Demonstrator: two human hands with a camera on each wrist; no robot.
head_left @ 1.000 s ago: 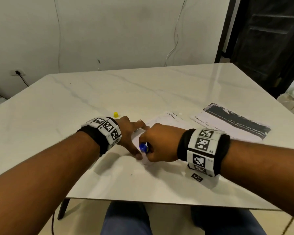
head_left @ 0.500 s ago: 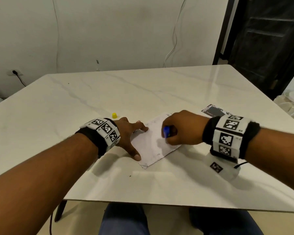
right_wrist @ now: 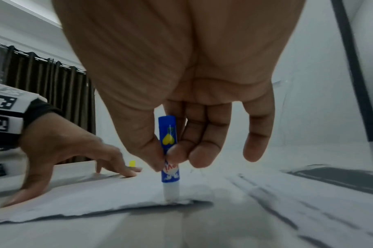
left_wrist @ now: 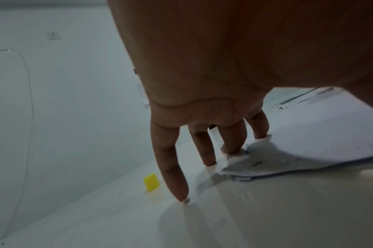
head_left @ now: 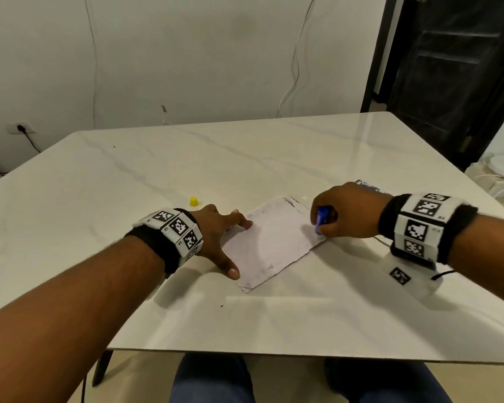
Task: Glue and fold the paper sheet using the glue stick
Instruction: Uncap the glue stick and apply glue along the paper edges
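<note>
a: right hand [right_wrist: 181,94] pinches the glue stick [right_wrist: 168,151] between thumb and first fingers, stick upright, its white tip down on the paper sheet [head_left: 269,242] right at the torn near-right edge.

b: and the left hand [head_left: 216,237]?

a: flat and spread, fingers straight, holding nothing. thumb and forefinger press the sheet's left side, the outer fingertips [left_wrist: 182,196] sit on the bare table [head_left: 99,199]. hands apart, sheet between them.

b: sheet's where exactly?

a: lying flat on the table near the front edge, turned at an angle, not yet folded as far as i can see.

b: so what goes wrong from here?

a: tip is on the very margin. my guess, one stroke outward and it runs off onto the marble, glue on the table, then the sheet sticks down there.

b: the edge looks ragged too.

a: yeah, in the right wrist view it's rough and slightly lifted. dragging against it could catch and tear or crumple it. and the left hand only pins the far side, so a hard push toward it may buckle the middle.

b: anything else around?

a: small yellow cap [head_left: 193,201] standing just beyond the left hand, apart from it, likely the stick's cap. a printed page with a dark band [right_wrist: 338,177] beyond the right hand. if the sheet slides that way with wet glue, could grab that page. can't tell how much glue is already laid.
</note>
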